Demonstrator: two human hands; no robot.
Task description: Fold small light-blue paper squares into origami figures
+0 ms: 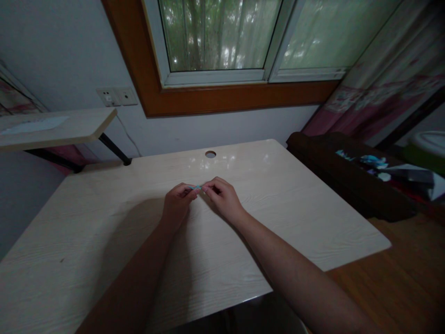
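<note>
Near the middle of the pale wood-grain desk point(285, 199), a small thin light-blue piece point(196, 187) shows between my fingertips; it is too small for me to tell its kind. My left hand point(178, 202) pinches its left end between thumb and fingers. From the other side, my right hand point(222, 195) pinches its right end, thumb against the curled forefinger. The two hands are close together, just over the desk top. The fingers cover most of the piece.
A raised shelf point(69, 130) on black legs stands at the desk's back left. A round cable hole point(210, 154) lies near the back edge. Beyond the right edge is a dark wooden piece of furniture point(323, 171) with assorted items. A window point(222, 37) is behind.
</note>
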